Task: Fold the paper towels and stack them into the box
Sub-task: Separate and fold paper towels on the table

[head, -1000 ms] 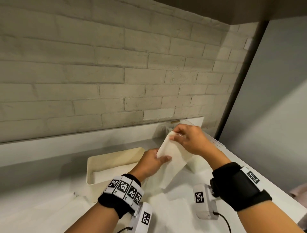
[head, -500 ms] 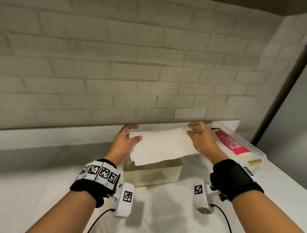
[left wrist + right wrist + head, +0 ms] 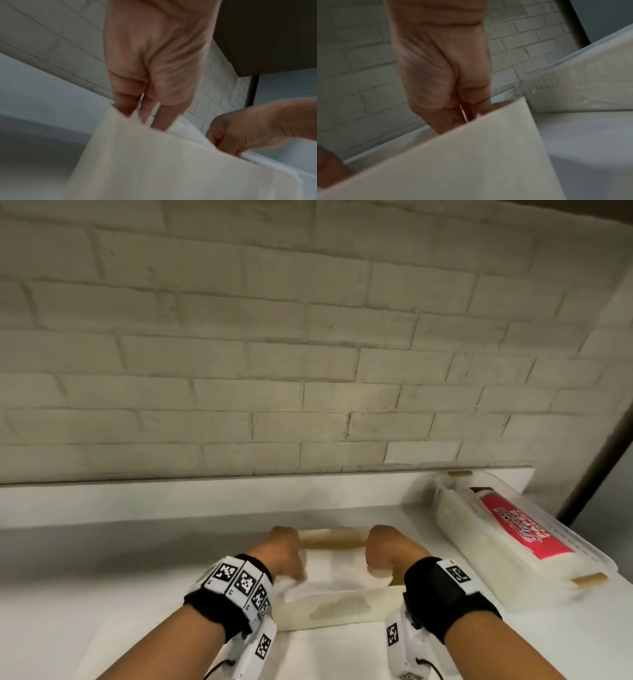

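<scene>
- Since half a second ago: the paper towel (image 3: 337,571), then held spread above the box (image 3: 339,607), is now down inside it, and both hands have dropped in with it.
- Near: box sits on the white worktop (image 3: 102,594), its perforated front wall facing the camera.
- Left hand (image 3: 282,553) at the box's left end, fingers (image 3: 160,117) pointing down into it, tips hidden behind the box wall and towel edge; can't tell if they clamp the towel or just push it.
- Right hand (image 3: 385,551) at the right end, fingers (image 3: 452,117) likewise down behind the wall; grip not readable, frames blurred.
- Towel lies flat between the two hands.
- Far right: clear container (image 3: 527,559) holding a red-labelled pack (image 3: 513,525), just beside the box, against the brick wall (image 3: 308,354).
</scene>
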{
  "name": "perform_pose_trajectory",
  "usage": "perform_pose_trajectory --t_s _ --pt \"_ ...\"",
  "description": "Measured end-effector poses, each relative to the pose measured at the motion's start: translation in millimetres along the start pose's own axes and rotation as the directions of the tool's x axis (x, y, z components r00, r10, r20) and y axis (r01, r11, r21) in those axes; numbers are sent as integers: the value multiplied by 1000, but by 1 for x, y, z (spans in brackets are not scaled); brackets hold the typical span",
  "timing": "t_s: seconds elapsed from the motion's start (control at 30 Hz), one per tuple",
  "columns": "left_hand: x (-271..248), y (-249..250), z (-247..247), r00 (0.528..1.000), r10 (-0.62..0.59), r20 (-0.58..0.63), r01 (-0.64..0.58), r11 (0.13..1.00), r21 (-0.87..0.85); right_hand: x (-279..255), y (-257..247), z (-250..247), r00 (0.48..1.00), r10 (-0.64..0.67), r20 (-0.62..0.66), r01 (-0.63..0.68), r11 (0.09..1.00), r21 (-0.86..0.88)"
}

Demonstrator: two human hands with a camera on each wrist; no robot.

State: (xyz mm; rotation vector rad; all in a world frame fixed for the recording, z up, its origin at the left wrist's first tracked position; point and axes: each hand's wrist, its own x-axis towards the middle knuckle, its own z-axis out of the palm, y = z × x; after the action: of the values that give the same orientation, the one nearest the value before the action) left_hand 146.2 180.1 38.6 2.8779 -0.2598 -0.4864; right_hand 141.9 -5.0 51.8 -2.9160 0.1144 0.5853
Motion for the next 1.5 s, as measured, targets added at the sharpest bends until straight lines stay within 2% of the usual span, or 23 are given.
perform_pose_trajectory --t_s 0.1,0.17,0.27,0.4,0.53,0.7,0.77,0.83,0.9,1.0,1.13,1.27,1.37,1.43,1.5 --pt "16 6 9 997 13 79 -29 979 200 5 -1 6 1000 -16 25 18 996 -83" --pt "21 11 13 994 18 107 -55 933 356 9 1 10 999 -23 45 29 992 -124" --pt "26 15 16 989 17 144 -87 866 493 13 3 15 998 -18 65 24 996 -90" --pt "27 18 19 988 24 154 -106 825 555 15 1 18 992 -58 109 78 980 -184" --pt "22 16 21 983 59 175 -145 833 533 14 -6 22 988 -14 151 68 934 -352" --pt "13 24 22 990 104 91 -138 759 636 13 -9 19 996 -51 79 80 899 -431" --pt "13 25 22 992 118 39 -118 781 613 12 -11 17 999 -33 15 37 901 -433" --pt "14 24 22 994 95 44 -104 833 544 7 -13 14 1000 -21 -2 18 899 -438" --pt "16 21 21 993 71 94 -110 847 519 5 -18 10 1000 -3 28 15 895 -446" --pt "15 18 23 983 77 164 -146 872 467 8 -16 18 996 -45 80 76 893 -443" --pt "9 20 19 975 98 198 -170 905 389 14 -5 28 988 -43 149 84 955 -286" --pt "2 20 16 980 87 179 -137 946 293 5 -1 21 985 -99 138 134 951 -278" --pt "-8 17 5 987 157 45 -163 971 174 -16 3 5 992 -123 22 124 992 -26" --pt "-22 17 -5 980 195 -40 -192 978 80 -36 5 -10 985 -102 -142 119 986 115" --pt "-40 17 -12 966 233 -108 -233 972 11 -60 7 -19 965 -105 -240 165 955 246"
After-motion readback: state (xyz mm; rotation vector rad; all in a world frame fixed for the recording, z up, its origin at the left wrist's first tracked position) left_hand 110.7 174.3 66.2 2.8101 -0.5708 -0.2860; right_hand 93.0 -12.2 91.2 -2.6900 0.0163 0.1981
